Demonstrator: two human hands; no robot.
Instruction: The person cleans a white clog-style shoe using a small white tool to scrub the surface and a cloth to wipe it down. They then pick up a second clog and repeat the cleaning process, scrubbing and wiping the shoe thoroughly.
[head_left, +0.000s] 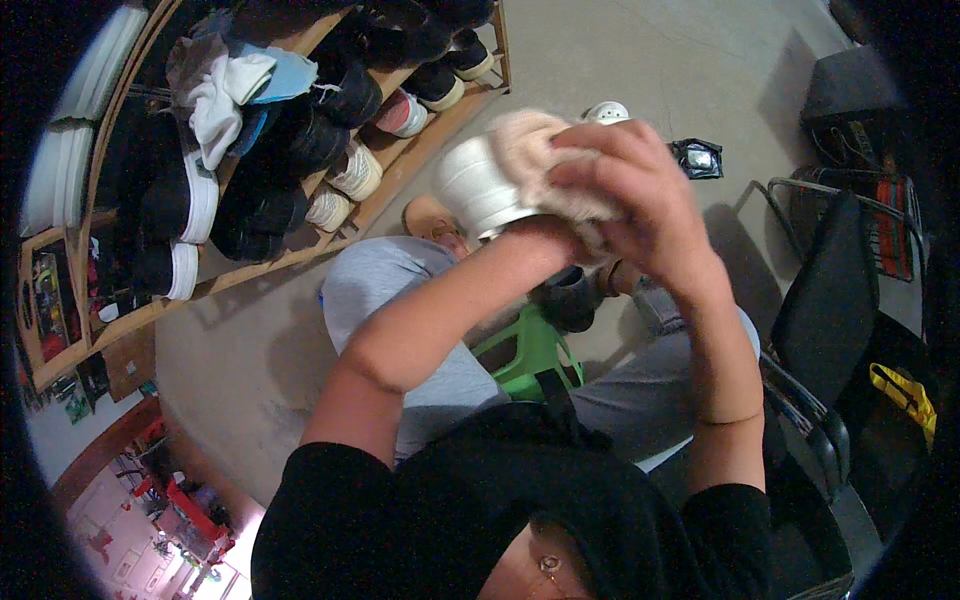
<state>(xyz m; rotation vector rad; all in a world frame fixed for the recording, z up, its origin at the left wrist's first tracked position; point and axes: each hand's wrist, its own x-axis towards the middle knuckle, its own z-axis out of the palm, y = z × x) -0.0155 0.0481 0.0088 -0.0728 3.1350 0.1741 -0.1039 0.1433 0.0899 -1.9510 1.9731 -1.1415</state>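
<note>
A white shoe with a ridged sole is raised in front of my knees, clear of the floor. My left forearm reaches in under it; the left hand is mostly hidden by the shoe and a cloth, apparently supporting the shoe from its opening. My right hand is blurred and presses a bunched beige cloth against the shoe, fingers curled over the fabric. On the floor beyond stands a white clog with holes in its top, partly covered by my right hand.
A wooden shoe rack full of shoes runs along the left, with a white cloth on top. Between my legs are a green plastic stool and a black shoe. A black packet lies on the floor. Black chairs stand right.
</note>
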